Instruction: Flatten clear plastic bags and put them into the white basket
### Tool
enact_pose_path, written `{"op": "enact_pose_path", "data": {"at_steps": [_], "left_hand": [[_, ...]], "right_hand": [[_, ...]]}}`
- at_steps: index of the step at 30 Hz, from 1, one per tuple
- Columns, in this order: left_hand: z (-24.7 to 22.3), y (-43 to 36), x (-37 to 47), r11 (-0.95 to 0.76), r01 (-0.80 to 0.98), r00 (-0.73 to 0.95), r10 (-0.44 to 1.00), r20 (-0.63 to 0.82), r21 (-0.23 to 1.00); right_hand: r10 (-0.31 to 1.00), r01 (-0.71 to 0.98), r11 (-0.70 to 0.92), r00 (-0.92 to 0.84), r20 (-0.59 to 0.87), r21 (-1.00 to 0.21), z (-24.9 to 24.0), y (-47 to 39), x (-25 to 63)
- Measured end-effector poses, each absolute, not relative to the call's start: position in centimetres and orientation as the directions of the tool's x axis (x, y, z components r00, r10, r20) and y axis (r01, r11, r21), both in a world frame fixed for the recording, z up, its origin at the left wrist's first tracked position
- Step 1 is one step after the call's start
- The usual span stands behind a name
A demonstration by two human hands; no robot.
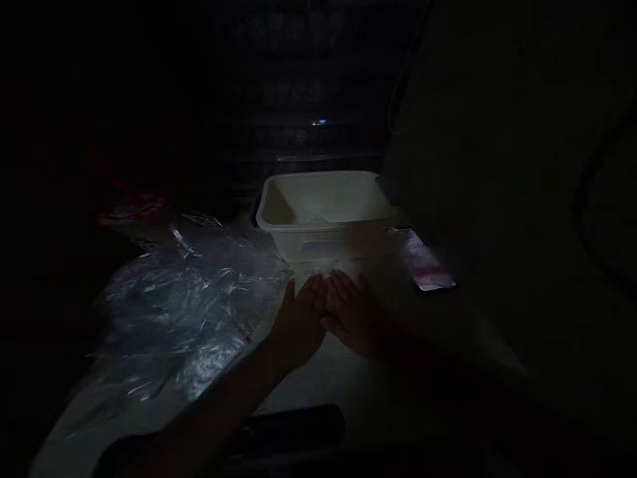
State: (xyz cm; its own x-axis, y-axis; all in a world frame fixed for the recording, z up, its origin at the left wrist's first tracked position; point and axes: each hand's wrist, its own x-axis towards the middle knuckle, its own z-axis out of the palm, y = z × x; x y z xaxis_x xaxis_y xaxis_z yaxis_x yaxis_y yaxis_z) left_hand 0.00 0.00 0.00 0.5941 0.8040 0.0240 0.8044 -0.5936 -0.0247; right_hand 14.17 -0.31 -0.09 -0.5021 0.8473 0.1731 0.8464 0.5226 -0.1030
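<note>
In very dim light, my left hand (299, 326) lies palm down on the pale table (318, 392), fingers stretched forward and thumb apart. Beside it is my right hand (354, 316), also flat, its fingers touching or slightly overlapping the left ones. Something pale shows at the fingertips, too dark to make out. Just beyond them stands a cream plastic tub (323, 242) with a rounded rim. Its inside is partly visible, and what lies at the bottom is unclear. Crumpled clear plastic bags (184, 299) spread to the left of my left hand.
A phone-like flat object with a pinkish surface (426, 262) lies right of the tub. Near the front edge sits a long dark object (298, 428). Red items (132, 206) show faintly behind the plastic. A dark panel (497, 166) rises on the right.
</note>
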Motion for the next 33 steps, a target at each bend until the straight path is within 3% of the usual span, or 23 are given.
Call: {"op": "enact_pose_path", "data": {"at_steps": [8, 14, 22, 28, 33], "left_hand": [[0.4, -0.2, 0.1, -0.586, 0.808, 0.589, 0.807, 0.038, -0.060], [0.1, -0.3, 0.4, -0.562, 0.825, 0.565, 0.818, 0.108, -0.060], [0.2, -0.4, 0.3, -0.611, 0.790, 0.612, 0.781, 0.127, -0.051], [0.3, -0.5, 0.5, -0.632, 0.773, 0.632, 0.764, 0.126, -0.045], [0.4, -0.4, 0.5, -0.639, 0.768, 0.638, 0.759, 0.127, -0.040]], "right_hand": [[0.830, 0.834, 0.541, -0.510, 0.224, -0.107, -0.3, -0.2, 14.5], [0.821, 0.794, 0.557, -0.485, 0.301, -0.241, 0.4, 1.3, 15.4], [0.912, 0.892, 0.358, -0.271, 0.309, -0.277, 0.3, 2.6, 16.3], [0.946, 0.901, 0.297, -0.233, 0.227, -0.316, 0.7, 3.2, 16.5], [0.955, 0.863, 0.270, -0.184, 0.230, -0.428, 1.0, 3.3, 16.2]]}}
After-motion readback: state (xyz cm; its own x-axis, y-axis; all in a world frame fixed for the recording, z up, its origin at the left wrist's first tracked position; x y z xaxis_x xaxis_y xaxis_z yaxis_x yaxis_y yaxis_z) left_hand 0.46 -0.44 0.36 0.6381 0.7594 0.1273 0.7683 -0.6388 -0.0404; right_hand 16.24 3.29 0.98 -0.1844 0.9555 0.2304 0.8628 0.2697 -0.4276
